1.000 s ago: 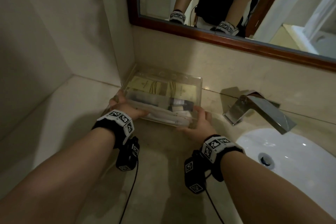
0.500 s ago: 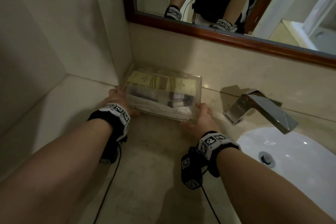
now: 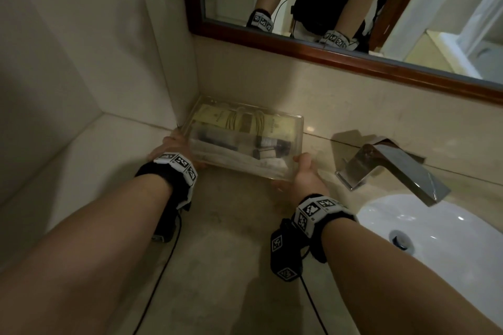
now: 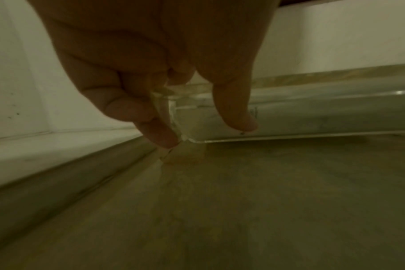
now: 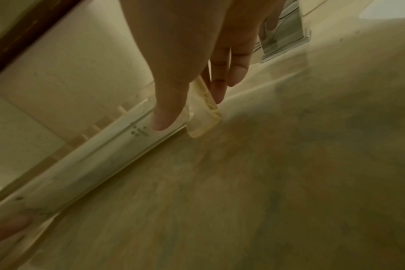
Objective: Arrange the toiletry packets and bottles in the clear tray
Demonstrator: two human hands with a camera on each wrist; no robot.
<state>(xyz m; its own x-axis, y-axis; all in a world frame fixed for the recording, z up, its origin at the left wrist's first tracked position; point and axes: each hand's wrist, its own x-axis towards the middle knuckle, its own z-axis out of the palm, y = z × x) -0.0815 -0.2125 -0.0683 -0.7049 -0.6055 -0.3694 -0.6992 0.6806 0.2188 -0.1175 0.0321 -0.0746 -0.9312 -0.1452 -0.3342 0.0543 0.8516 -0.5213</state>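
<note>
The clear tray (image 3: 298, 141) sits at the back left corner of the counter, close to the wall. Inside it lie cream packets (image 3: 234, 122) at the back, dark small bottles (image 3: 272, 147) in the middle and a white packet (image 3: 234, 158) along the front wall. My left hand (image 3: 174, 144) pinches the tray's (image 4: 324, 113) front left corner, thumb on the front wall and fingers on the side. My right hand (image 3: 303, 168) grips the tray's (image 5: 81, 175) front right corner the same way.
A chrome faucet (image 3: 392, 168) stands just right of the tray, over a white sink basin (image 3: 441, 228). A wood-framed mirror (image 3: 326, 56) hangs above the backsplash. A raised white ledge (image 3: 81, 160) and wall close off the left. Beige counter (image 3: 231, 253) lies in front.
Both hands have moved the tray away from me, toward the back wall corner. The grips on its front corners stay the same.
</note>
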